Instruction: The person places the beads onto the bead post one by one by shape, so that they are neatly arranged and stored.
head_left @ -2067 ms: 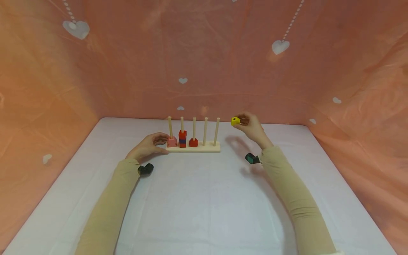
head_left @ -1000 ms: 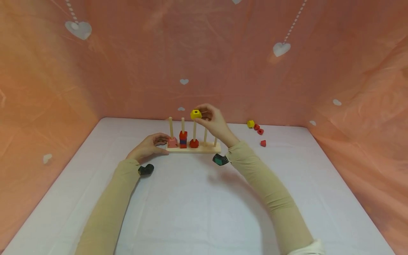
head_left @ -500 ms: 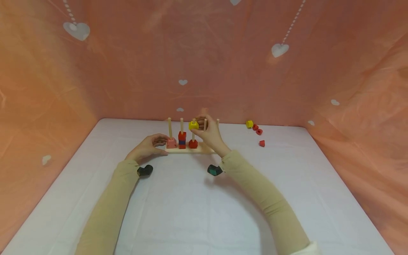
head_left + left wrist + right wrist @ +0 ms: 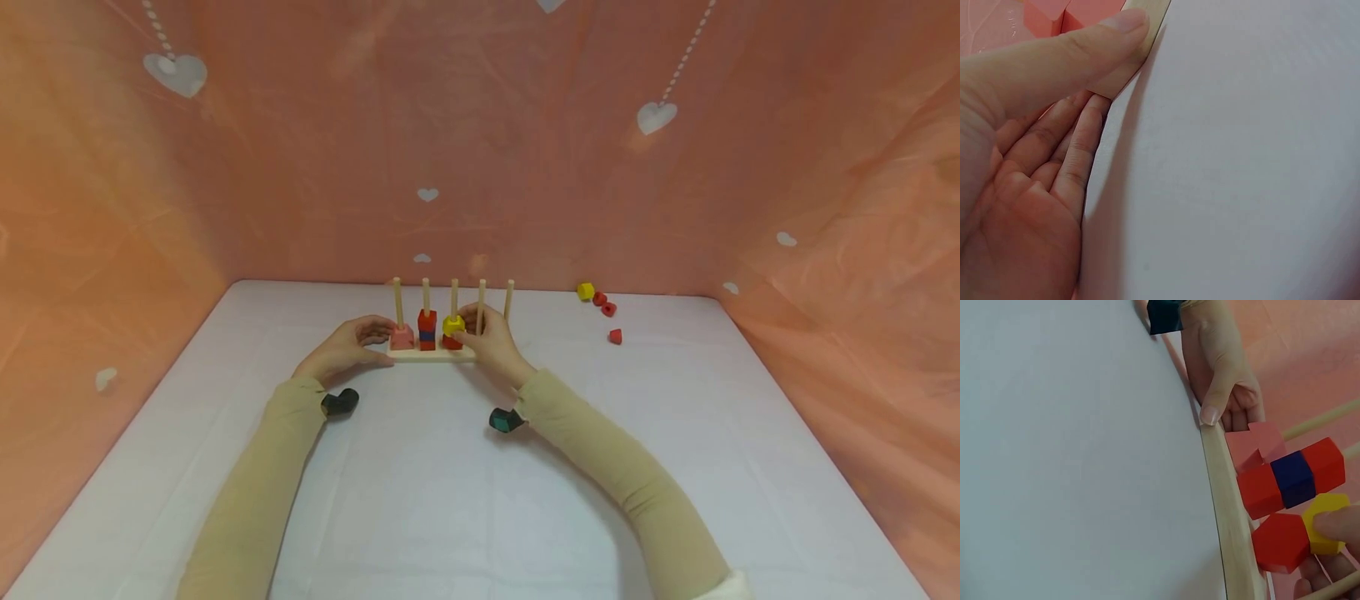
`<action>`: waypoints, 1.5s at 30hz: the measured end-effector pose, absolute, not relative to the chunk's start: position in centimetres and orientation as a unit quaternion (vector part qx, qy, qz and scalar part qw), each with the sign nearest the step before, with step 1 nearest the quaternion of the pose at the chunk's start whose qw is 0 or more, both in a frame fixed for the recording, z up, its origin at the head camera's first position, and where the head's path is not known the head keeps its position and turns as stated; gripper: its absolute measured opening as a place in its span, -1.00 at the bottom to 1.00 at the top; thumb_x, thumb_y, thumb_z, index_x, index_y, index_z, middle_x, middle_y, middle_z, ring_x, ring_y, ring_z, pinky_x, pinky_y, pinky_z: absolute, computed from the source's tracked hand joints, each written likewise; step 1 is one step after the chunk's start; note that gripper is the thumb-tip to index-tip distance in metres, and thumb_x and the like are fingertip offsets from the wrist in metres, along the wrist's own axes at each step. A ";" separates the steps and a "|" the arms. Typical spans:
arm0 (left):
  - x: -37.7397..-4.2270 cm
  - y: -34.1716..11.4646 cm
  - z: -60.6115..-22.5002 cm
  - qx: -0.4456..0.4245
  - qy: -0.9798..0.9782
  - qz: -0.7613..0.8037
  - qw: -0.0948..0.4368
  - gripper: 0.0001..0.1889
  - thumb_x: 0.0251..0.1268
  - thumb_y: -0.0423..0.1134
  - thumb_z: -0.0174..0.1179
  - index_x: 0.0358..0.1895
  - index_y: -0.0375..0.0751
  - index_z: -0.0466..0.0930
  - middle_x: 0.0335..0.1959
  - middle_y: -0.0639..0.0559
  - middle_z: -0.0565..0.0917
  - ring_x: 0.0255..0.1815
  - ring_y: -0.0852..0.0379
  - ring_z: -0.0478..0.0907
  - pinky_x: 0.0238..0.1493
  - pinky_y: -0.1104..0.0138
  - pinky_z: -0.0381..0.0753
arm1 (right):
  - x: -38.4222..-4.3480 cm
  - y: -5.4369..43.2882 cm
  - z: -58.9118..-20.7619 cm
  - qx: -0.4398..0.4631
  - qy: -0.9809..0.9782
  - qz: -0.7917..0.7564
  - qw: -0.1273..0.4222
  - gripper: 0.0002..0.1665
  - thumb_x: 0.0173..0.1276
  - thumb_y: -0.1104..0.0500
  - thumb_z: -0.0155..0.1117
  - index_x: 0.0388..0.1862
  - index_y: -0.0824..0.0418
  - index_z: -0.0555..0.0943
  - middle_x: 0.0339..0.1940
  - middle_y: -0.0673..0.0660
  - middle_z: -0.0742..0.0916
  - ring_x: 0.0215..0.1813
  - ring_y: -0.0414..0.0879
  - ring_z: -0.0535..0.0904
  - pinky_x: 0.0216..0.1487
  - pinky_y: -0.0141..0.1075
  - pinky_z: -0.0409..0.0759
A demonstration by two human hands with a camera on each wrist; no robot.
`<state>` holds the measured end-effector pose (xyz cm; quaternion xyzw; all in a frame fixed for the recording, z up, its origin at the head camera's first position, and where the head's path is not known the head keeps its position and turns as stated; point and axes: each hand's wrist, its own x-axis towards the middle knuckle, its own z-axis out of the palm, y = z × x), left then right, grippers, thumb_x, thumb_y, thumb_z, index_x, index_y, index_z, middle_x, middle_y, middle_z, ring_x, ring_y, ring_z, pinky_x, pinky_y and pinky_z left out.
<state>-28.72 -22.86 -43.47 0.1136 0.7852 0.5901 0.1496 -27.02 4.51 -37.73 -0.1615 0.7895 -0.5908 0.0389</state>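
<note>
My left hand (image 4: 347,346) grips the left end of a wooden peg stand (image 4: 431,356), its thumb on the front edge and fingers at the end. My right hand (image 4: 493,340) pinches a yellow hexagonal bead (image 4: 1330,503) threaded on the third peg. Right under that bead sits a red hexagonal bead (image 4: 1280,542). On the first peg is a pink bead (image 4: 402,337). The second peg carries a red, blue, red stack, with the blue bead (image 4: 1292,479) in the middle. My right hand hides the stand's right end.
Loose on the white table (image 4: 420,500), at the back right, lie a yellow bead (image 4: 586,292) and several small red beads (image 4: 615,337). Two more upright pegs, one of them the rightmost peg (image 4: 510,292), rise beside my right hand. A peach curtain (image 4: 525,167) hangs behind the table.
My right hand has carried the yellow bead leftward to the third peg and slid it down to the red bead. The left hand keeps its hold on the stand.
</note>
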 end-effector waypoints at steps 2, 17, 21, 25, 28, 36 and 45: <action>-28.7 -22.8 -43.4 0.115 0.787 0.588 0.148 -0.30 -0.03 -0.33 0.48 0.24 -0.22 0.36 0.22 -0.13 0.44 0.24 -0.06 0.34 0.27 0.09 0.31 | -27.2 4.9 -38.4 -0.174 0.790 -0.587 0.034 -0.61 0.26 0.46 0.25 0.07 0.49 0.45 -0.03 0.36 0.60 0.02 0.16 0.52 0.04 -0.19 0.54; -28.5 -23.0 -43.2 0.115 0.790 0.585 0.144 -0.29 -0.05 -0.33 0.49 0.23 -0.23 0.38 0.22 -0.13 0.45 0.26 -0.07 0.34 0.28 0.07 0.30 | -26.1 13.9 -38.6 -0.239 0.821 -0.514 0.063 -0.38 0.25 0.36 0.34 0.26 0.41 0.35 0.17 0.39 0.53 0.21 0.24 0.45 0.24 0.05 0.37; -28.5 -23.2 -43.2 0.115 0.788 0.588 0.140 -0.30 -0.06 -0.34 0.50 0.23 -0.23 0.38 0.21 -0.13 0.45 0.25 -0.06 0.35 0.27 0.08 0.30 | -28.0 17.0 -38.3 -0.203 0.851 -0.484 0.025 -0.45 0.25 0.34 0.34 0.20 0.40 0.42 0.09 0.36 0.58 0.14 0.24 0.50 0.18 0.02 0.45; -28.4 -23.4 -43.3 0.114 0.790 0.587 0.136 -0.31 -0.05 -0.35 0.48 0.22 -0.24 0.39 0.21 -0.14 0.46 0.25 -0.06 0.35 0.27 0.08 0.32 | -30.9 19.8 -38.5 -0.163 0.876 -0.454 -0.028 -0.45 0.24 0.34 0.35 0.19 0.43 0.42 0.06 0.41 0.58 0.10 0.25 0.51 0.13 0.00 0.48; -28.2 -23.5 -43.3 0.116 0.793 0.582 0.134 -0.32 -0.02 -0.35 0.47 0.23 -0.25 0.38 0.21 -0.15 0.45 0.25 -0.08 0.35 0.27 0.09 0.32 | -32.9 21.5 -38.6 -0.150 0.887 -0.432 -0.059 -0.41 0.22 0.36 0.35 0.20 0.48 0.40 0.05 0.46 0.57 0.10 0.29 0.50 0.13 0.04 0.45; -27.9 -23.2 -43.1 0.120 0.792 0.584 0.133 -0.36 0.00 -0.37 0.45 0.21 -0.21 0.41 0.21 -0.12 0.46 0.27 -0.07 0.34 0.27 0.08 0.31 | -36.3 23.1 -38.8 -0.106 0.905 -0.411 -0.030 -0.39 0.29 0.35 0.29 0.29 0.42 0.35 0.19 0.38 0.48 0.18 0.25 0.38 0.24 0.04 0.37; -28.1 -23.5 -43.5 0.125 0.793 0.581 0.133 -0.36 -0.01 -0.32 0.47 0.20 -0.19 0.41 0.20 -0.10 0.46 0.24 -0.04 0.36 0.26 0.09 0.33 | -38.0 23.5 -39.6 -0.073 0.920 -0.385 0.008 -0.38 0.33 0.31 0.26 0.34 0.35 0.33 0.25 0.34 0.44 0.22 0.22 0.32 0.29 0.02 0.31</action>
